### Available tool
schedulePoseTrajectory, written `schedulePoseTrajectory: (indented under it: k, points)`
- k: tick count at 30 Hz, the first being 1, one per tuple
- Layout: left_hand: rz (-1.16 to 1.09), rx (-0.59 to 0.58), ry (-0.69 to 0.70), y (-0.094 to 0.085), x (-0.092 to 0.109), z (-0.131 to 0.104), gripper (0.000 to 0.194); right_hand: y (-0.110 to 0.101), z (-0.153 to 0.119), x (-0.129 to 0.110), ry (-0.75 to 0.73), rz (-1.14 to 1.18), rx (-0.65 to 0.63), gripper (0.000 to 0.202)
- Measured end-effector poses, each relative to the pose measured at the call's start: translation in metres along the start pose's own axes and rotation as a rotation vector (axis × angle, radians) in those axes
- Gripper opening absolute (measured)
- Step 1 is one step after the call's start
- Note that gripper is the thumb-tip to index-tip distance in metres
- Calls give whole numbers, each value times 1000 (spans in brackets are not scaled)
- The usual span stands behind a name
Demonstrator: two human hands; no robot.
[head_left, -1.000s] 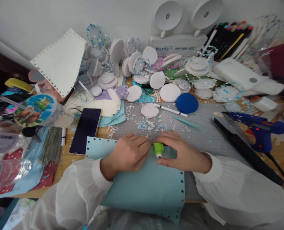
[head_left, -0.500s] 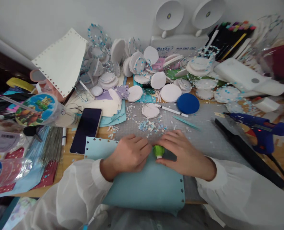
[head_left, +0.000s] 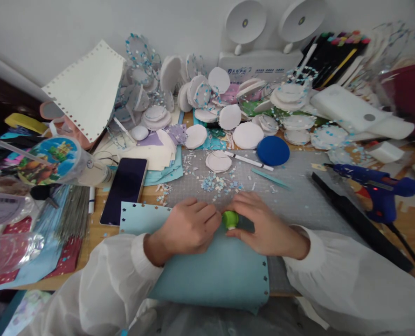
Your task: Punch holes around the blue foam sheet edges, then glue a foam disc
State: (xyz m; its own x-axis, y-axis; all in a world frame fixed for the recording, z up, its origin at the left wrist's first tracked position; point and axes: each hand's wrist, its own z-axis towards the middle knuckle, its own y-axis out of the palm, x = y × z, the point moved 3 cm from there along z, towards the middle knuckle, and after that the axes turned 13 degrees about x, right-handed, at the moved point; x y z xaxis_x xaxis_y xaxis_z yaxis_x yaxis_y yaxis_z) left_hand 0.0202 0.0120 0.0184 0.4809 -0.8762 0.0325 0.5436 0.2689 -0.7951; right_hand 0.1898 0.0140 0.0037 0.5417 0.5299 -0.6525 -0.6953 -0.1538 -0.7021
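A light blue sheet of paper (head_left: 214,275) with small flower-shaped holes along its edges lies in front of me. My left hand (head_left: 195,224) is closed at the sheet's upper edge, knuckles up, with the paper pinched beneath its curled fingers. Right beside it is a small green craft punch (head_left: 230,218) at the paper's edge. My right hand (head_left: 259,224) holds the punch, fingers on its far side and thumb on its near side. Cut-out paper bits (head_left: 219,183) lie just beyond both hands on the grey cutting mat (head_left: 277,205).
A phone (head_left: 125,191) and a lidded cup (head_left: 53,161) stand left. A white pen (head_left: 249,161), a blue round lid (head_left: 273,150) and several white paper discs (head_left: 248,135) lie beyond the mat's middle. A blue glue gun (head_left: 378,186) and a black stick-like object (head_left: 354,219) lie right.
My right thumb and fingers have drawn in closer around the green punch. My left hand and the paper have hardly moved; the whole view has shifted slightly.
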Motion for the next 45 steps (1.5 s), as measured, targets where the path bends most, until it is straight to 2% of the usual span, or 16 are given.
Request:
schedulePoseTrajectory:
  k: [5, 8, 12, 13, 18, 24, 37, 45]
  points:
    - [2, -1, -8, -2, 1, 0, 10, 0, 1, -3, -17, -24, 13, 18]
    - [-12, -30, -89, -2, 0, 4, 16, 0, 1, -3, -31, -42, 21, 16]
    - [-24, -78, -216, 2, 1, 8, 59, 1, 1, -3, -28, -85, 0, 15]
    - [-26, -94, -225, 4, 1, 8, 63, 1, 1, -3, -26, -97, -5, 15]
    - [-80, -132, -251, 12, 3, 6, 53, 0, 3, -6, -37, -132, -21, 14]
    - [-83, -114, -182, 15, 2, 5, 59, 1, 3, -6, -36, -133, -28, 14]
    - [-66, -78, -146, 16, 3, 5, 48, -2, 3, -6, -63, -105, 38, 12]
    - [-120, -155, -301, 21, -1, 2, 61, -2, 4, 1, -31, -34, -20, 17]
